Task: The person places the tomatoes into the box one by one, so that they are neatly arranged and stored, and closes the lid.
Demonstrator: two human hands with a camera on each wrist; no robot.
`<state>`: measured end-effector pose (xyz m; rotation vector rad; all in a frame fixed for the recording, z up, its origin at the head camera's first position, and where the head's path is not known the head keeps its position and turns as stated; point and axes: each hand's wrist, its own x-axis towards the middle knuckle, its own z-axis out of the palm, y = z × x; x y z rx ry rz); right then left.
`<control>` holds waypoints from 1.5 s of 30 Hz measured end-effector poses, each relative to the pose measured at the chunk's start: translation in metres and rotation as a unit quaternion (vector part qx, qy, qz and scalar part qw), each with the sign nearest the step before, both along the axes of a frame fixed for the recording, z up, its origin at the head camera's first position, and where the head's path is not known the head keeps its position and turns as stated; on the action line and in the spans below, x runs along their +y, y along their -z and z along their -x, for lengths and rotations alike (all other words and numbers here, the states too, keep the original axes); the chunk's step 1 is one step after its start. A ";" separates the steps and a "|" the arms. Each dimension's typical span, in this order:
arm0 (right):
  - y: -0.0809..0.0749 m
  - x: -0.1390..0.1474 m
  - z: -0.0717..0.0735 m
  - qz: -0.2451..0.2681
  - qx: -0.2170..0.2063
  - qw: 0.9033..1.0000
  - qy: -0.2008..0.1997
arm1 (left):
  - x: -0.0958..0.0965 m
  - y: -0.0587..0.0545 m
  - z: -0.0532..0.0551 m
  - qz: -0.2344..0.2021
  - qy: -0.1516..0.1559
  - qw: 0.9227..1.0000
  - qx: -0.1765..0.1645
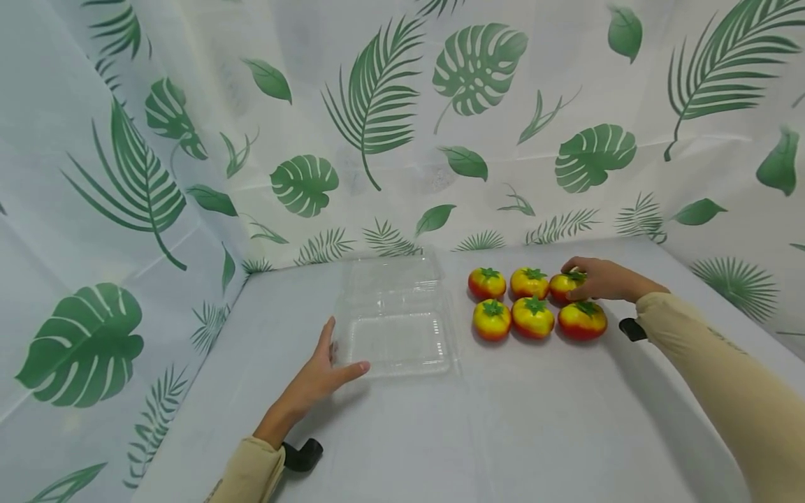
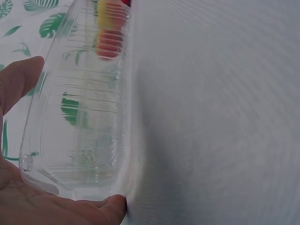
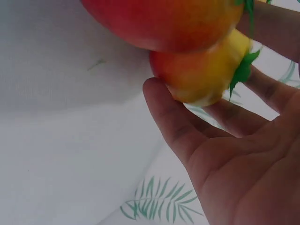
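Observation:
Red-and-yellow tomatoes with green leafy tops sit in two rows on the table. My right hand grips the tomato at the back right, thumb at its front and fingers round its far side. In the right wrist view, fingers curve about that tomato, while a nearer tomato partly covers it. A clear plastic box lies with its lid folded back. At the box's left side is my left hand, thumb and fingers spread; the left wrist view shows its fingertips right by the box's end.
A white cloth covers the table. Behind and on both sides hangs a pale curtain printed with green leaves. The front right tomato stands close below my right hand.

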<state>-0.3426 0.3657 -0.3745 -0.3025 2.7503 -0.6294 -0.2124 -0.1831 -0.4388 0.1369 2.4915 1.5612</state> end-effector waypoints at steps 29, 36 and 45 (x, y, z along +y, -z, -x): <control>-0.030 -0.028 -0.005 0.127 0.066 0.988 0.054 | -0.002 -0.004 0.002 -0.011 0.016 1.000 0.010; -0.033 -0.053 -0.008 0.134 0.065 0.988 0.038 | -0.003 -0.003 0.000 -0.014 0.017 1.000 0.002; -0.035 -0.088 -0.009 0.139 0.071 0.988 0.004 | -0.004 0.000 0.001 -0.015 0.013 1.000 0.004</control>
